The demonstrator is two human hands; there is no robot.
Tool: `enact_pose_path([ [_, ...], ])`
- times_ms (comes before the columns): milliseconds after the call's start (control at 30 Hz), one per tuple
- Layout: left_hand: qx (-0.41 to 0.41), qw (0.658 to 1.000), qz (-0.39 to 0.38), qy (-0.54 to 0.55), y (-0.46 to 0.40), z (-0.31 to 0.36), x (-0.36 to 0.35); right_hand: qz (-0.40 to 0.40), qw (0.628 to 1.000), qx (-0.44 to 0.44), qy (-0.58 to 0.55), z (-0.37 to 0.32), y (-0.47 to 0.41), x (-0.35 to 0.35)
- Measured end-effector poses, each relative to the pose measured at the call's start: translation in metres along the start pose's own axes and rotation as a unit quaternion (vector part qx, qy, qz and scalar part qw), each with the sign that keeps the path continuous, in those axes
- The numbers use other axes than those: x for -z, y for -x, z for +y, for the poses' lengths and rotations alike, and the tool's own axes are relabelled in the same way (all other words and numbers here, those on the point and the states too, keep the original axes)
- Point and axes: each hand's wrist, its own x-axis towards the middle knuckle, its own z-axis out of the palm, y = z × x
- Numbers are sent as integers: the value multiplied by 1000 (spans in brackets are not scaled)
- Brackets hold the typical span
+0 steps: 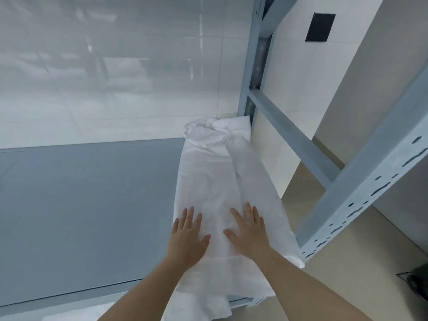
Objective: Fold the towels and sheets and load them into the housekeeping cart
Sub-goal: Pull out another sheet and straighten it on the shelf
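We are in the folding step, smoothing rather than loading. A long white sheet (208,193) lies as a narrow strip along the right edge of the grey shelf (81,205), running from about 6 o'clock in the view up toward 12 o'clock, where its far end is still bunched in a crumpled heap against the white wall (104,77) and the shelf's grey metal upright (253,93). Its near end hangs over the front edge of the shelf.

Our left hand (186,237) lies flat on the cloth's left margin, fingers straight and spread, holding nothing. Our right hand (249,230) rests just beside it at 3 o'clock, likewise flat and spread wide, pressing the strip's middle.

As we judge it, the next move calls for sliding both palms away toward the bunched end to flatten it, then taking the near corners and folding the strip over on itself. The housekeeping cart is not in view.
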Motion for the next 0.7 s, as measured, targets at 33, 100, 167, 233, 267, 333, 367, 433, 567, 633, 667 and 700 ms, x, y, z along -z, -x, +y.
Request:
enact_pose_path([
  [33,10,1000,-17,-12,0,-2,-7,-10,1000,-3,-7,1,-4,-6],
  [100,26,999,-32,-29,5,-6,-18,-20,1000,-6,-18,1,-8,-19],
  [167,35,999,-23,-32,9,-8,-25,-2,1000,-4,-20,0,-8,-30],
  [233,39,999,-14,-29,12,-8,-25,17,1000,-2,-11,0,-6,-37],
  [267,40,999,-9,-28,13,-8,-24,19,1000,0,-4,-1,-6,-38],
  [333,42,999,-2,-29,18,-10,-24,12,1000,8,12,-3,-5,-41],
  [367,45,999,1,-30,21,-11,-24,7,1000,12,19,-5,-4,-42],
  [433,48,998,1,-30,29,-15,-23,-3,1000,16,26,-10,-3,-43],
  [567,51,998,-1,-27,41,-24,-21,-3,999,21,29,-23,1,-46],
  [633,53,998,4,-24,47,-29,-21,-5,999,23,32,-30,4,-49],
  [667,53,998,8,-23,51,-32,-21,-7,999,23,33,-34,6,-51],
  [700,53,998,10,-23,54,-35,-21,-10,999,22,33,-39,8,-53],
])
